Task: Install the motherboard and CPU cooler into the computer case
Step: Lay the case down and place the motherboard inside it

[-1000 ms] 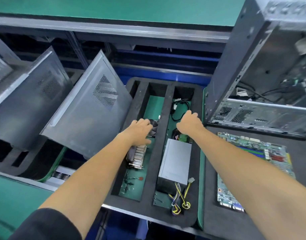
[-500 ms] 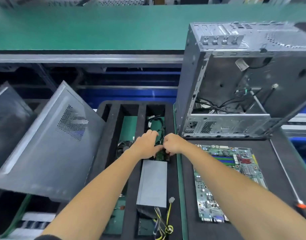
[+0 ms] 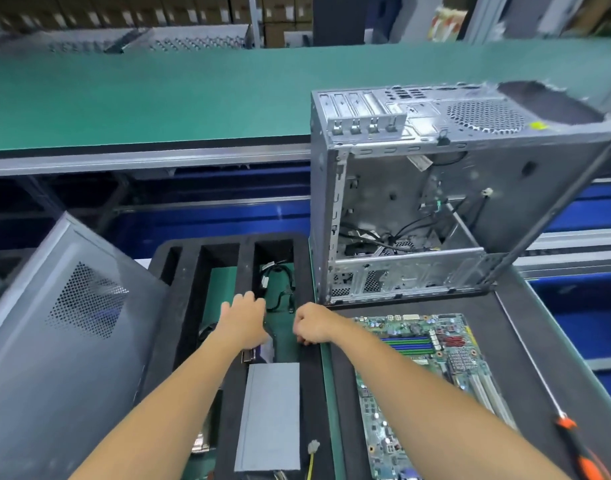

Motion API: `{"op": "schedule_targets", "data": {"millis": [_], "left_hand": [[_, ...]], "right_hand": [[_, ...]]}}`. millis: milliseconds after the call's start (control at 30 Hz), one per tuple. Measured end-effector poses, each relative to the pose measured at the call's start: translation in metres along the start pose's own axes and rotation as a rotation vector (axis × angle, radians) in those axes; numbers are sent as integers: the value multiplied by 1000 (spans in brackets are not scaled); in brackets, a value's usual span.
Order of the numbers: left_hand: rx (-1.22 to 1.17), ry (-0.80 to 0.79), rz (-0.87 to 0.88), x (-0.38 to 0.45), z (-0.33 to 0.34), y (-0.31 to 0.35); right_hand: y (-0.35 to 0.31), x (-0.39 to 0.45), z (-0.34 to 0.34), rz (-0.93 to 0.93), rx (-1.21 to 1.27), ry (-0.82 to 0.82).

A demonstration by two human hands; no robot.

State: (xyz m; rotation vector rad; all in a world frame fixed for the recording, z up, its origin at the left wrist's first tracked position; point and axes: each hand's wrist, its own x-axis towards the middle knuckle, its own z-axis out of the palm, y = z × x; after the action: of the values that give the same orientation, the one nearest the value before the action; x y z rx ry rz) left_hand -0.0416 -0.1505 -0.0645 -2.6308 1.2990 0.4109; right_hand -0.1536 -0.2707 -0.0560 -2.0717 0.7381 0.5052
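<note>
Both hands have drawn apart over the foam tray (image 3: 309, 271), left hand (image 3: 243, 320) fingers loosely spread, right hand (image 3: 312, 323) curled, grasp unclear; motherboard (image 3: 432, 368) untouched beside right knuckles.

Open computer case (image 3: 418, 216) blocks the far right — motherboard (image 3: 432, 362) lies exposed in front, reachable from above

Both hands (left (image 3: 243, 320), right (image 3: 312, 323)) over foam tray (image 3: 190, 282) beside motherboard (image 3: 432, 368).

Even, bright overhead light, soft shadows

Wide-angle bending curves the edges; the far shelves (image 3: 297, 19) blur, and the green bench (image 3: 141, 98) carries mild sheen.
</note>
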Motion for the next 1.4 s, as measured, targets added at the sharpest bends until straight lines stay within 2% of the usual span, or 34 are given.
{"op": "schedule_targets", "data": {"millis": [200,500,633,733,867,1000,1167,1300,1400], "left_hand": [[96,16,73,12,0,8],[42,-14,115,36,2,25],[-80,-38,153,44,4,30],[-201,-29,121,50,4,23],[-445,66,15,60,3,5],[-545,146,-19,76,2,-8],[-529,34,-13,98,9,-3],[-563,-139,0,111,16,9],[-624,-290,-63,120,17,11]], "right_hand": [[2,9,4,-13,-214,-34],[7,15,11,-15,-323,-157],[-6,21,8,-19,-452,-162],[-12,30,5,-43,-454,-102],[-10,45,7,-95,-465,9],[-11,56,17,-163,-584,74],[-11,62,14,-140,-548,79],[-8,62,15,-129,-556,98],[-7,64,17,-143,-556,105]]}}
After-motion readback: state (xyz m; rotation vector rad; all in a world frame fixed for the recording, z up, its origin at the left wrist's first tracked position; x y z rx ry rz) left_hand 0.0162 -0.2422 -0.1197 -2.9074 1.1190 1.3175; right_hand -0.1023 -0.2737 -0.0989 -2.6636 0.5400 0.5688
